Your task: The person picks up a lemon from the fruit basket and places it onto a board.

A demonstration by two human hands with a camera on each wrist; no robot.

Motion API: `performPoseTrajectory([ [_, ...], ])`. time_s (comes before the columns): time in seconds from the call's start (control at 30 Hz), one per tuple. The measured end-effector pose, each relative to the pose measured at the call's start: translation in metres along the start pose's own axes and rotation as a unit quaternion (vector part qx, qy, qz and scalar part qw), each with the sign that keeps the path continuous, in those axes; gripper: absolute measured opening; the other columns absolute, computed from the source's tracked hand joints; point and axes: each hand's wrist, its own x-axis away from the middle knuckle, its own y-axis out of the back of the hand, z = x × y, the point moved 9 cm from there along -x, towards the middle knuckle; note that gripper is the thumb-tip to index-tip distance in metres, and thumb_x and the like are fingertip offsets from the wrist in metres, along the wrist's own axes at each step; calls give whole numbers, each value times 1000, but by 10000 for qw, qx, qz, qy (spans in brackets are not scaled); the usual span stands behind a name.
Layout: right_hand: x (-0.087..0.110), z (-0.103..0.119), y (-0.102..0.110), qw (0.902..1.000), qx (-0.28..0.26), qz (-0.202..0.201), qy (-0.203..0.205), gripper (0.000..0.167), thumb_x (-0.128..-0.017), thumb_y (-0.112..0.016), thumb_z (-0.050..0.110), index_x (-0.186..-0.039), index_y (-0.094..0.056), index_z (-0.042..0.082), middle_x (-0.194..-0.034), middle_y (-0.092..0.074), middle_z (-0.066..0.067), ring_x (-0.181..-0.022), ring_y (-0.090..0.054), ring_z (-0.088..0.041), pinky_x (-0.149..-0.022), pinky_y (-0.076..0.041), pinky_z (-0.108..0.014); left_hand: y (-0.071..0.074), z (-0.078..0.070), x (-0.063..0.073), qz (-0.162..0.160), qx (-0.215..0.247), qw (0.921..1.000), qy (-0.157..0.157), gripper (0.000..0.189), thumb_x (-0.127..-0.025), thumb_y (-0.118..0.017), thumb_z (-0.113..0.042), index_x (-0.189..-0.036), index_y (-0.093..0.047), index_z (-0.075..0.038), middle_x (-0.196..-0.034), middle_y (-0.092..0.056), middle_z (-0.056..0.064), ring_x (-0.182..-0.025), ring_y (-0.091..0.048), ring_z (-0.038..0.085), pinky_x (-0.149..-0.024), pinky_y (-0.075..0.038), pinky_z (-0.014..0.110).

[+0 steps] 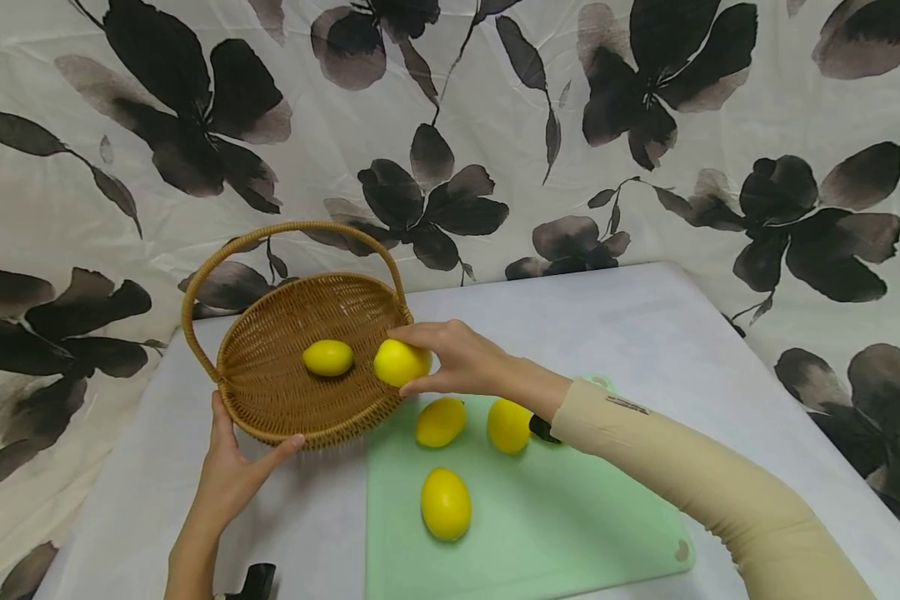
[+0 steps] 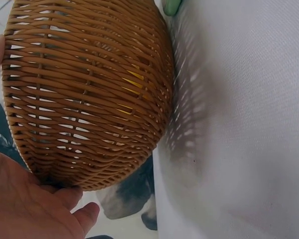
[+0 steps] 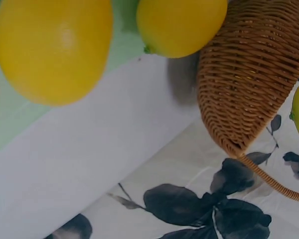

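Observation:
My left hand (image 1: 228,483) holds a brown wicker basket (image 1: 273,329) by its near left rim, the basket tilted with its inside facing me. One lemon (image 1: 328,358) lies inside; some yellow shows through the weave (image 2: 134,82) in the left wrist view. At the basket's right rim, my right hand (image 1: 461,358) pinches another lemon (image 1: 401,362) between thumb and fingers. Three lemons rest on a light green cutting board (image 1: 570,517): one (image 1: 440,422) near the basket, one (image 1: 508,427) below the right wrist, and one (image 1: 446,504) closer to me.
A white-covered table (image 1: 570,325) bears the board, right of the basket. Behind it hangs a cloth (image 1: 525,150) with dark printed flowers. The basket's tall arched handle (image 1: 300,227) rises toward this cloth. My right forearm's beige sleeve (image 1: 667,458) crosses above the board.

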Motion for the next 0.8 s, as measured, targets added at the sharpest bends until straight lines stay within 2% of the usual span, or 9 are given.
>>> performPoseTrajectory([
  [0.23, 28, 4, 3, 9995, -228, -161, 126, 66, -75, -82, 24, -128, -57, -5, -127, -64, -15, -115, -63, -24, -99, -50, -28, -1, 0, -2, 15, 27, 10000, -43, 126, -82, -75, -37, -145, 33, -24, -158, 25, 10, -146, 13, 43, -111, -7, 71],
  [0.8, 96, 3, 5, 9990, -216, -368, -162, 64, -73, -84, 23, -126, -59, -3, -123, -66, -14, -113, -64, -26, -95, -53, -33, -1, -1, -1, -52, -46, 10000, -1, 127, -81, -75, -38, -146, 33, -24, -158, 24, 11, -146, 13, 43, -112, -6, 70],
])
